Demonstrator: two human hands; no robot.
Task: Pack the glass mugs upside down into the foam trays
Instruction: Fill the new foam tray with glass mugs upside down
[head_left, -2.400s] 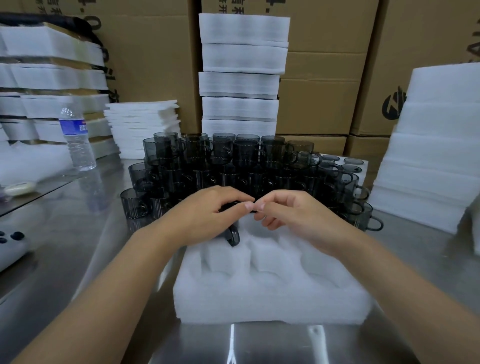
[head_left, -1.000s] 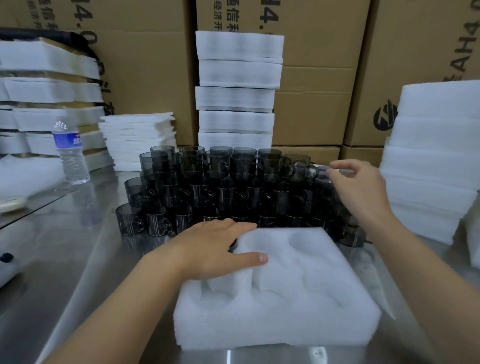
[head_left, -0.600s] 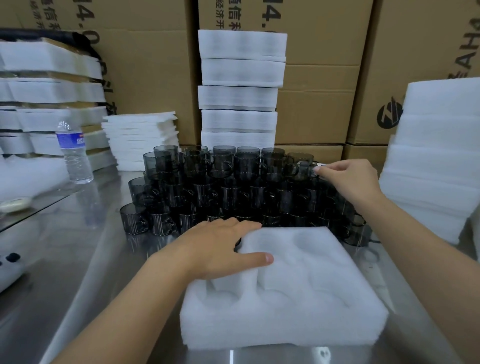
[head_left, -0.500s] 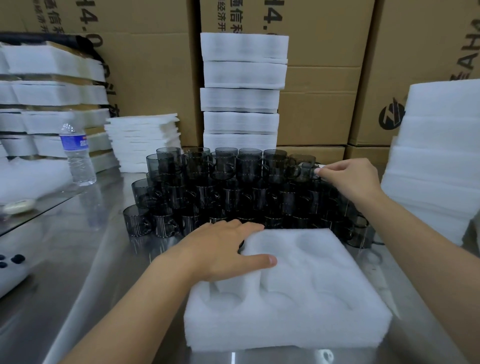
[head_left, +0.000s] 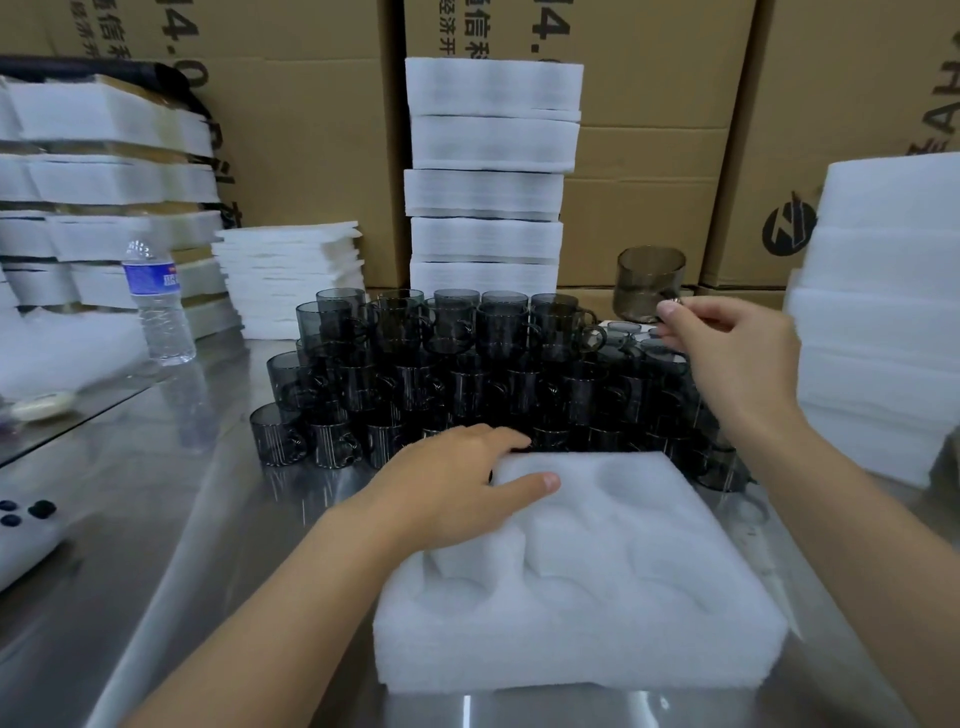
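Your right hand (head_left: 727, 353) pinches the handle of one smoky glass mug (head_left: 649, 283), held in the air just left of your fingertips, above the stacked mugs (head_left: 441, 364). Your left hand (head_left: 457, 483) rests open, fingers relaxed, on the foam tray (head_left: 597, 571), its far left corner, below the held mug.

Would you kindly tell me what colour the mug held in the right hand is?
The mug is a smoky, transparent grey; the head view shows it.
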